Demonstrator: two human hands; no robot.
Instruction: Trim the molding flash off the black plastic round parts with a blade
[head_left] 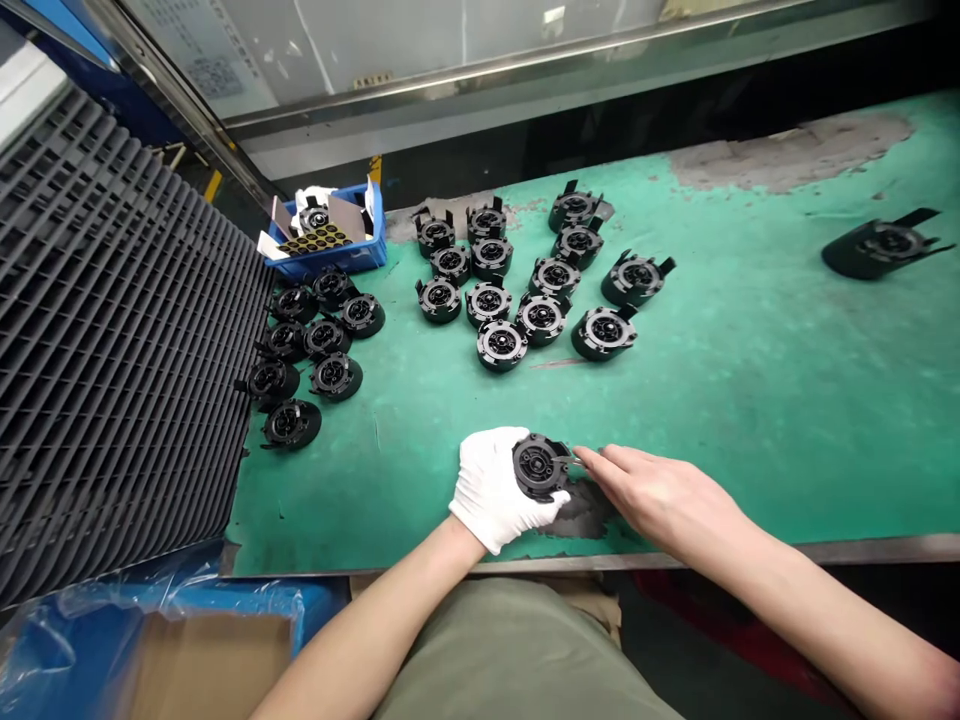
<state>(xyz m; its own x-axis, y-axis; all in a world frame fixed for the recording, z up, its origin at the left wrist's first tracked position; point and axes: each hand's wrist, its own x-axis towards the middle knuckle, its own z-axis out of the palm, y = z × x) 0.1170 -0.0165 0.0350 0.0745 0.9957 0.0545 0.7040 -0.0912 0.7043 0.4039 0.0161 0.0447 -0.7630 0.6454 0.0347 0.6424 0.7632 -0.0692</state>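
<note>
My left hand (499,490), in a white glove, is wrapped round a round black part (537,465) near the table's front edge. The part's ribbed face with a central hub is turned up. My right hand (652,495) is bare and closed just right of the part, its fingers pinching a thin metal tool (571,460), perhaps tweezers, whose tip reaches the part's right side. Beyond my hands, several similar black parts (501,345) stand in a loose group on the green table (420,410).
More black parts (336,376) cluster at the left, beside a stack of dark ribbed trays (112,330). A blue bin (330,262) holds assorted pieces behind them. One black part (874,247) lies far right. A metal rail (510,75) runs behind the table.
</note>
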